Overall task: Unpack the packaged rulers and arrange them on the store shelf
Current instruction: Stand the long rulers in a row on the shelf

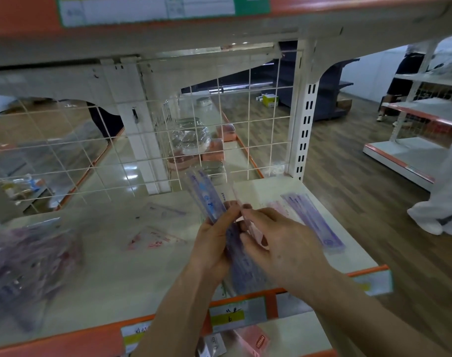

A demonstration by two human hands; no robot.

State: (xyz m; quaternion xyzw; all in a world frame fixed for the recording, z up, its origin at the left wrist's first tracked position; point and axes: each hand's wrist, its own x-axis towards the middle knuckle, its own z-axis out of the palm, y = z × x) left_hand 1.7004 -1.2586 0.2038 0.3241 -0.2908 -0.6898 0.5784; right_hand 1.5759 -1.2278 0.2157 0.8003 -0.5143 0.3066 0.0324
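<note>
A bundle of purple rulers [209,199] is held upright and tilted towards 11 o'clock above the middle of the store shelf [116,274]. It is gripped by the left hand [212,246], whose fingers are curled round its lower half. A thin pink strip [254,231] is pinched between the thumb and forefinger of the right hand [281,246], just beside the bundle at its 3 o'clock. Whether this strip is a single ruler or a sleeve cannot be told, as it is blurred. The remaining fingers of the right hand are loosely bent beneath it.

At 3 o'clock from the hands, a stack of purple rulers [315,222] is laid flat on the shelf, pointing from 11 to 5 o'clock. A few pink rulers [277,206] are laid just beside it on its 9 o'clock side, partly hidden by the right hand. At 9 o'clock from the hands, clear wrappers [155,239] with red print are spread on the shelf. Further out at 9 o'clock, a plastic bag [26,264] filled with purple packaged rulers is rested near the shelf's edge.

The shelf's front is trimmed in orange, with price labels [227,316] fixed at 6 o'clock. A white wire grid [142,140] is set behind the shelf at 12 o'clock. A standing person [402,73] is seen far off at 2 o'clock.
</note>
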